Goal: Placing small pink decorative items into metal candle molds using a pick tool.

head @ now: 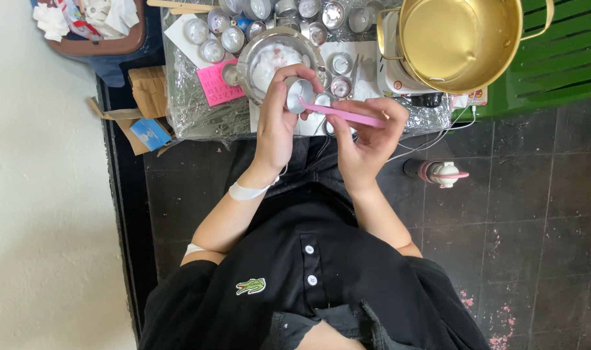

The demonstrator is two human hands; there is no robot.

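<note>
My left hand (277, 123) is closed around a small metal cup (299, 94), tilted, just above the steel bowl (250, 59) at the table's near edge. My right hand (366, 133) pinches pink tweezers (342, 114), their tip at the cup's mouth. Sound practice, I judge: hold the cup steady and work the tip gently, keeping over the bowl.
</note>
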